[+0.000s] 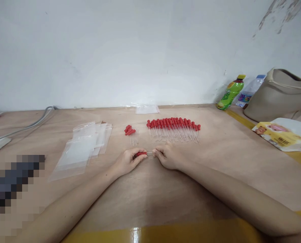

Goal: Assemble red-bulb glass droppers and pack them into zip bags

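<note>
My left hand pinches a red rubber bulb near the middle of the table. A thin clear tube runs from the bulb's right end to my right hand, whose fingers are closed on it. Behind my right hand lies a long row of clear tubes with red bulbs, bulbs toward the wall. A few loose red bulbs sit behind my left hand, beside several bare clear tubes.
Clear plastic bags overlap at the left, near a grey cable. At the right are a green bottle, a clear bottle, a beige bag and a tissue pack. A wall stands behind the table.
</note>
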The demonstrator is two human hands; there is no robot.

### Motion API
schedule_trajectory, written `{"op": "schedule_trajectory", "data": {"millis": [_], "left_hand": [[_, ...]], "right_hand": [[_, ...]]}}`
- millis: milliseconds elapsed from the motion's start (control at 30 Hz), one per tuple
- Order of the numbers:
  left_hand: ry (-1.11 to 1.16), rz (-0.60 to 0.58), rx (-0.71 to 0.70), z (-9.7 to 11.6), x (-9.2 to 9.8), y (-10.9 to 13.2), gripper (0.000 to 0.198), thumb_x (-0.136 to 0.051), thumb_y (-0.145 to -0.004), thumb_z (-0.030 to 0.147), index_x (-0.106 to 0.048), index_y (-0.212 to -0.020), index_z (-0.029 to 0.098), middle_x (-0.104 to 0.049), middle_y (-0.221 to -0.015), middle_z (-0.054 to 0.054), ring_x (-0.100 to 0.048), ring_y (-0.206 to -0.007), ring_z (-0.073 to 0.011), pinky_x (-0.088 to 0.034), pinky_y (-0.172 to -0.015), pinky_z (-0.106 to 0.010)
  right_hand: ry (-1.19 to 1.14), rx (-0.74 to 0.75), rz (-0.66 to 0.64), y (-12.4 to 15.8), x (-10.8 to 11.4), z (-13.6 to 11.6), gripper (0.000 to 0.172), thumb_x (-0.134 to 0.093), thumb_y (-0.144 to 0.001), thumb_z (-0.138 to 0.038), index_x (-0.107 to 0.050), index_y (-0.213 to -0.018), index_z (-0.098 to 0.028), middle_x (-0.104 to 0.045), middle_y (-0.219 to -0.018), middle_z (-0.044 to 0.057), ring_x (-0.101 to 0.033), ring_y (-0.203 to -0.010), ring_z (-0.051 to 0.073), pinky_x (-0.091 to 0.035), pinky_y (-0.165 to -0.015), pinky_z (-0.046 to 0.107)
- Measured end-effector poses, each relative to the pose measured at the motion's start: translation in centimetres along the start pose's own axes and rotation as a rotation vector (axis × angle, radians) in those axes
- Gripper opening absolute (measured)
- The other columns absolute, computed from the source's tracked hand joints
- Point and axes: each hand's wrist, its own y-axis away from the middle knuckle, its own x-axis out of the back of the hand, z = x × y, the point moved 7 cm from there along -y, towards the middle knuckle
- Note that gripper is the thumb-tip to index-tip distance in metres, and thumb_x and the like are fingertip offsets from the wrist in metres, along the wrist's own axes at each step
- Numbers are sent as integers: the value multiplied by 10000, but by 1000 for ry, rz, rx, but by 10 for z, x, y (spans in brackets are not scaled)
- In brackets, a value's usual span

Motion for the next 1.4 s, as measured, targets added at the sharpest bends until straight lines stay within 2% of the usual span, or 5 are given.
{"op": "schedule_trajectory", "data": {"millis": [400,567,700,1100,1400], "left_hand": [[17,78,49,-10,12,-12,343,-552,-781,370,-543,-1058,168,-580,-762,-1,-528,-603,-105,-455,-588,-228],[-71,-29,45,-9,5,-15,237,-508,-805,359,-597,-928,178,-502,-667,20,-463,-555,-93,-395,-524,-206],[-126,-58,10,-3,3,-14,207,-495,-810,336,-611,-879,178,-503,-652,15,-463,-564,-100,-380,-521,-208],[-113,-47,-9,-1,3,-12,190,-511,-802,324,-614,-883,187,-496,-652,20,-463,-554,-99,-383,-529,-214],[-464,498,20,-27,62,-18,164,-500,-797,271,-604,-876,172,-514,-792,-46,-504,-803,-196,-422,-762,-332]], "right_hand": [[-279,-161,-297,-2,23,8,202,-465,-814,-272,-580,-696,-156,-633,-657,17,-532,-546,98,-355,-523,203],[-263,-478,42,-16,56,52,217,-478,-782,-320,-571,-661,-165,-651,-675,26,-569,-555,118,-394,-562,228],[17,-504,270,-39,62,58,233,-499,-746,-337,-572,-584,-186,-642,-669,21,-581,-680,163,-369,-628,258],[356,-524,180,-77,15,52,312,-431,-800,-371,-627,-685,-158,-660,-734,90,-586,-751,215,-268,-777,372],[283,-331,231,-76,5,20,299,-447,-809,-421,-584,-681,-188,-640,-663,22,-562,-666,164,-220,-782,359]]}}
